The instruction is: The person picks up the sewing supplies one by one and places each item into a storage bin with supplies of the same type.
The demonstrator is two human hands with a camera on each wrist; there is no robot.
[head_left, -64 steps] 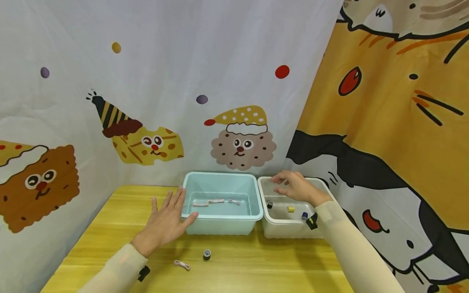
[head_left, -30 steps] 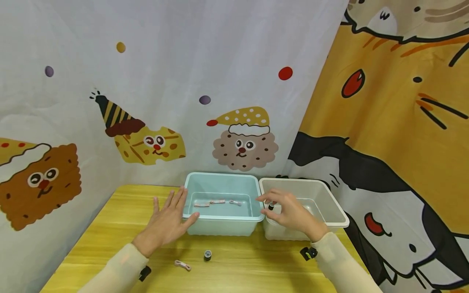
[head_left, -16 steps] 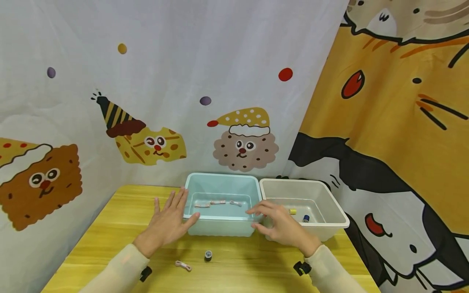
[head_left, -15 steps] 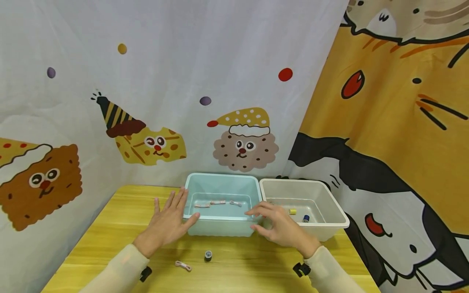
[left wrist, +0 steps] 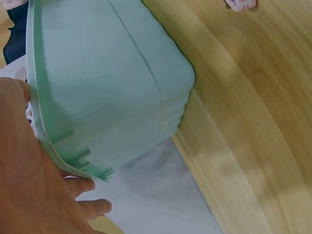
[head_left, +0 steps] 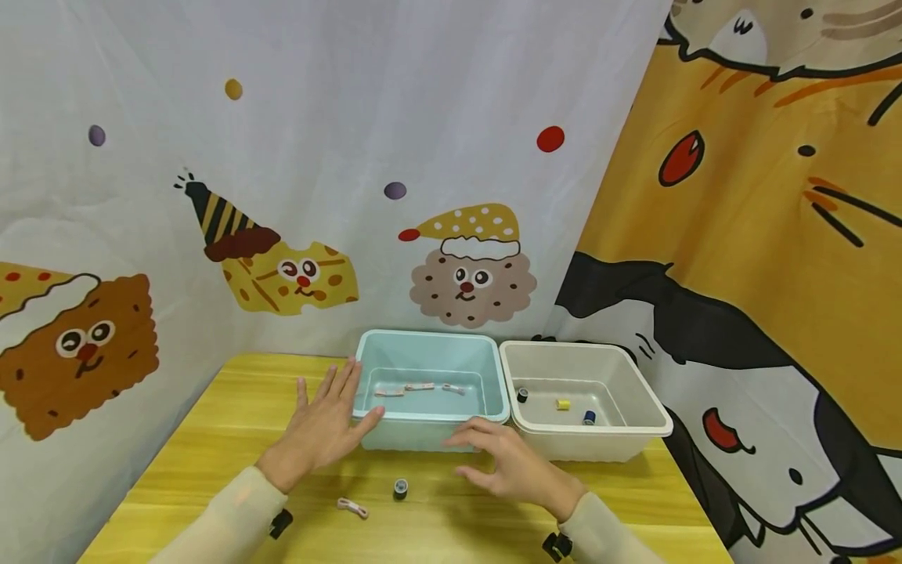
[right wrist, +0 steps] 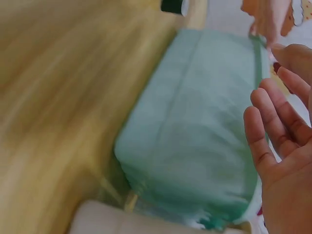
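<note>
My left hand [head_left: 313, 427] rests with spread fingers at the left rim of the light blue bin [head_left: 430, 435]; in the left wrist view its fingers lie along the bin's edge. My right hand [head_left: 503, 462], fingers apart and holding nothing, hovers before the blue bin's front right corner. On the table in front stand a dark thread spool [head_left: 400, 489] and, left of it, a small folded soft tape measure [head_left: 352, 507], whose printed numbers show in the left wrist view. Several similar folded strips [head_left: 419, 386] lie inside the blue bin.
Right beside the blue bin stands an off-white bin [head_left: 578, 446] holding a black spool [head_left: 522, 395], a yellow spool [head_left: 563, 405] and a blue spool [head_left: 589, 417]. A printed curtain [head_left: 317, 157] hangs behind the wooden table [head_left: 239, 407].
My right hand moved from over the white bin leftward and down to the front of the blue bin. The black spool in the white bin shows again. The left hand stayed put.
</note>
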